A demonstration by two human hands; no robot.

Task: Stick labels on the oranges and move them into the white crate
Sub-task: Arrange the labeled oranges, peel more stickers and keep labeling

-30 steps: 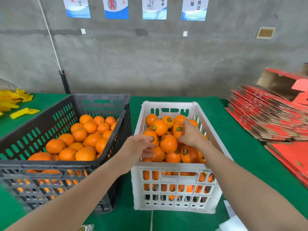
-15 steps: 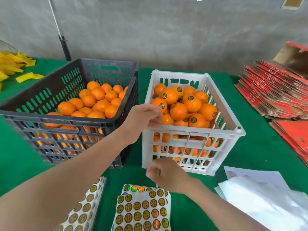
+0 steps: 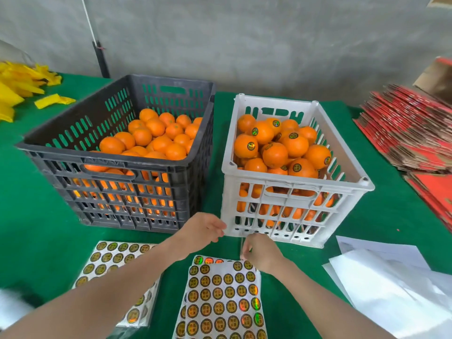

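The label sheet [image 3: 220, 297] lies flat on the green counter [image 3: 36, 216] directly in front of the person. Its rows of round gold labels face up, so one can be peeled off without reaching. The right hand [image 3: 264, 253] is down on the sheet's far right corner, fingers curled and pinching there (whether at a single label or at the paper's edge is too small to tell). The left hand [image 3: 200, 232] hovers just beyond the sheet's far left corner, close to the bottom corner of the white crate [image 3: 293, 187]. Its fingers are curled with the tips drawn together, and I cannot tell whether it holds anything. The two hands are near each other but apart.

The white crate stands just behind the sheet, heaped with labelled oranges [image 3: 276, 152], so it looks like the finished side. Just beside it on the left, the black crate [image 3: 110, 165] holds the bare oranges [image 3: 156, 143] not yet done. These seem within easy reach of the left hand, which is probably why that crate sits on that side. A second sheet [image 3: 110, 260] lies partly under the left forearm, and white backing papers [image 3: 391, 277] lie at the right.
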